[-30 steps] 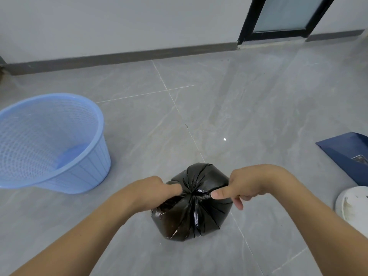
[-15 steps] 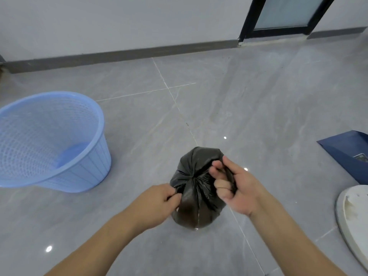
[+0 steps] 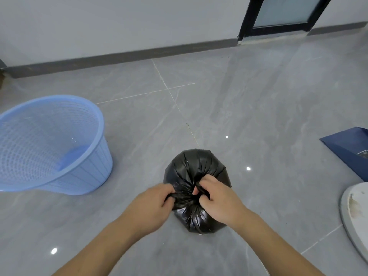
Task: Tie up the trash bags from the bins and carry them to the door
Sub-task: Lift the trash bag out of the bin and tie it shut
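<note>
A small black trash bag (image 3: pixel 194 166) sits on the grey tiled floor in front of me, its plastic gathered into folds at the top. My left hand (image 3: pixel 151 208) pinches the gathered plastic on the bag's left side. My right hand (image 3: pixel 217 200) grips the bunched neck on the right, fingers curled into the folds. The two hands sit close together over the bag's top. A light blue mesh bin (image 3: pixel 49 146) with no bag in it stands tilted on the floor to the left. A dark-framed door (image 3: pixel 282 14) is at the far right of the wall.
A dark blue flat object (image 3: pixel 350 150) lies on the floor at the right edge. A white round object (image 3: pixel 356 214) sits at the lower right. A dark skirting board (image 3: pixel 119 56) runs along the white wall.
Both hands have moved back together onto the gathered top of the bag. The bag, lifted and stretched tall half a second ago, now sits low and round on the floor.
</note>
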Demonstrator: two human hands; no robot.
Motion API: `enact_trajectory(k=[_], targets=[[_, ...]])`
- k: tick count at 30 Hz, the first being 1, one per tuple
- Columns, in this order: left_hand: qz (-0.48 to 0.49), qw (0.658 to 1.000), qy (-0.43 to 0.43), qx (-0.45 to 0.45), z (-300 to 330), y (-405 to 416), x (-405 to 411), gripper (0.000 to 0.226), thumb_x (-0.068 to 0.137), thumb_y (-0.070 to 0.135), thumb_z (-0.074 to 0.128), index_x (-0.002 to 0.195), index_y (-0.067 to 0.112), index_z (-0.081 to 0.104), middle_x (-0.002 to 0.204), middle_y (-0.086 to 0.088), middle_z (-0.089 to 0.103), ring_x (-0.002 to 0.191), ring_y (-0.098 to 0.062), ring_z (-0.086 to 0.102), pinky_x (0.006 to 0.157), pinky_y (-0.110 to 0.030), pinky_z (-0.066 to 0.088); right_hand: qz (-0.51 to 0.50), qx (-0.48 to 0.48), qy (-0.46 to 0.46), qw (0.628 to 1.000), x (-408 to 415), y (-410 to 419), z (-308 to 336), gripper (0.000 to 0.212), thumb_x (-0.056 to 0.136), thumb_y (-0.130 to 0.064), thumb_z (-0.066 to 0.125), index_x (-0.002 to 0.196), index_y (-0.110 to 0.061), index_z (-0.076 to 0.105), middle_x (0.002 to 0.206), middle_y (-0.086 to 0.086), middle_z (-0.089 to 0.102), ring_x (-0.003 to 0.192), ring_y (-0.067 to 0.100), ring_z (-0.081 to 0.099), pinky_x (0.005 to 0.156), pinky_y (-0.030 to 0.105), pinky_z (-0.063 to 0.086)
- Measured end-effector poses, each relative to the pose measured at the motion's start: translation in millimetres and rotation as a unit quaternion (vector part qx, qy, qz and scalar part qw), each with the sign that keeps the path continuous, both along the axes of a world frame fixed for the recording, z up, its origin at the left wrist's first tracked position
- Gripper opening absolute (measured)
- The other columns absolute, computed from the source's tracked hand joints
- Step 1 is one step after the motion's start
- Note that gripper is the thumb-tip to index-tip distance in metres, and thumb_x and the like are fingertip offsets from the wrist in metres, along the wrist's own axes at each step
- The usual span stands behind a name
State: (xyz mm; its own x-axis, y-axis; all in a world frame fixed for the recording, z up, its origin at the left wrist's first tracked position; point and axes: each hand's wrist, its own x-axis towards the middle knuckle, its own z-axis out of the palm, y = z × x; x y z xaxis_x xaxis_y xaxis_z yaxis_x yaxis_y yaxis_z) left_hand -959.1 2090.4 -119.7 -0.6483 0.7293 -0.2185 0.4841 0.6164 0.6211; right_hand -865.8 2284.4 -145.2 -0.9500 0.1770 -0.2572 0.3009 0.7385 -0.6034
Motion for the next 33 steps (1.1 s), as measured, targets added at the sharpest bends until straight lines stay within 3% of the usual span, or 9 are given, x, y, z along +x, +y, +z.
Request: enact_trajectory(k=[5, 11, 15, 17, 19, 22, 25, 30, 33], targets=[[0.016, 0.994, 0.102, 0.039, 11.6, 6.3, -15.9, 0.015, 0.096, 0.024, 0.047, 0.104, 0.025, 0.06, 0.098, 0.008, 0.058, 0.095, -0.016, 0.052, 0.088, -0.036, 0.041, 0.071, 0.043, 0.019, 0.996, -6.0, -4.2, 6.8, 0.024, 0.077, -0.044, 0.043, 0.079, -0.021, 0.048, 0.096, -0.012, 0.043, 0.065, 0.012, 0.053, 0.055, 0.018, 0.034], [0.028, 0.989, 0.046, 0.137, 15.0, 16.7, -23.8, 0.008, 0.092, 0.011, 0.058, 0.092, 0.019, 0.059, 0.12, 0.011, 0.055, 0.117, -0.012, 0.042, 0.103, -0.031, 0.033, 0.084, 0.134, 0.083, 0.984, -8.2, -3.2, 10.9, 0.027, 0.081, -0.046, 0.046, 0.076, -0.019, 0.044, 0.104, -0.009, 0.029, 0.059, 0.017, 0.047, 0.058, 0.031, 0.045], [0.013, 0.982, 0.014, 0.186, 14.3, 21.8, -23.0, 0.012, 0.092, 0.007, 0.057, 0.092, 0.019, 0.058, 0.132, 0.014, 0.051, 0.13, -0.008, 0.035, 0.11, -0.026, 0.025, 0.088, 0.139, 0.135, 0.977, -5.8, -0.7, 14.9, 0.023, 0.085, -0.039, 0.049, 0.076, -0.017, 0.048, 0.105, -0.008, 0.042, 0.071, 0.015, 0.048, 0.064, 0.036, 0.049], [0.044, 0.979, -0.046, 0.192, 14.7, 25.8, -20.3, 0.014, 0.096, 0.009, 0.052, 0.096, 0.022, 0.056, 0.121, 0.013, 0.06, 0.123, -0.003, 0.045, 0.115, -0.028, 0.019, 0.089, 0.146, 0.168, 0.971, -4.9, -0.3, 15.9, 0.02, 0.088, -0.033, 0.051, 0.082, -0.014, 0.056, 0.105, -0.006, 0.051, 0.08, 0.014, 0.053, 0.069, 0.033, 0.049], [0.088, 0.978, -0.073, 0.177, 13.2, 30.0, -18.2, 0.015, 0.098, 0.012, 0.047, 0.096, 0.026, 0.054, 0.091, 0.002, 0.066, 0.093, 0.0, 0.056, 0.117, -0.033, 0.015, 0.07, 0.147, 0.203, 0.966, -4.9, -1.1, 16.0, 0.016, 0.089, -0.024, 0.053, 0.091, -0.009, 0.061, 0.106, -0.001, 0.055, 0.085, 0.015, 0.056, 0.077, 0.028, 0.049], [0.149, 0.971, -0.102, 0.154, 10.1, 36.0, -15.6, 0.017, 0.1, 0.019, 0.042, 0.089, 0.031, 0.048, 0.066, 0.003, 0.056, 0.077, -0.008, 0.051, 0.095, -0.038, 0.037, 0.029, 0.181, 0.267, 0.946, -4.8, -3.0, 13.0, 0.015, 0.088, -0.014, 0.054, 0.096, -0.006, 0.062, 0.105, 0.004, 0.057, 0.089, 0.016, 0.057, 0.085, 0.024, 0.047], [0.17, 0.963, -0.152, 0.146, 8.3, 41.2, -15.5, 0.017, 0.1, 0.026, 0.04, 0.088, 0.034, 0.047, 0.066, 0.002, 0.068, 0.076, -0.018, 0.053, 0.065, -0.034, 0.04, -0.01, 0.232, 0.286, 0.93, -4.8, -1.5, 9.0, 0.012, 0.086, -0.014, 0.057, 0.092, -0.008, 0.065, 0.094, 0.006, 0.058, 0.08, 0.023, 0.054, 0.073, 0.033, 0.049], [0.171, 0.954, -0.172, 0.178, 9.5, 48.0, -16.7, 0.016, 0.099, 0.019, 0.044, 0.092, 0.029, 0.055, 0.094, 0.008, 0.068, 0.088, -0.015, 0.061, 0.08, -0.035, 0.051, 0.026, 0.224, 0.266, 0.937, -4.3, 6.9, 6.8, 0.01, 0.084, -0.017, 0.057, 0.086, -0.01, 0.065, 0.08, 0.003, 0.052, 0.072, 0.025, 0.047, 0.066, 0.038, 0.044], [0.184, 0.948, -0.191, 0.173, 3.8, 49.6, -17.5, 0.017, 0.1, 0.021, 0.044, 0.089, 0.031, 0.053, 0.077, 0.004, 0.063, 0.067, -0.012, 0.055, 0.066, -0.032, 0.048, 0.025, 0.22, 0.256, 0.941, -3.8, 9.7, 7.4, 0.01, 0.086, -0.017, 0.058, 0.087, -0.009, 0.064, 0.081, 0.004, 0.053, 0.074, 0.025, 0.049, 0.068, 0.038, 0.045]])
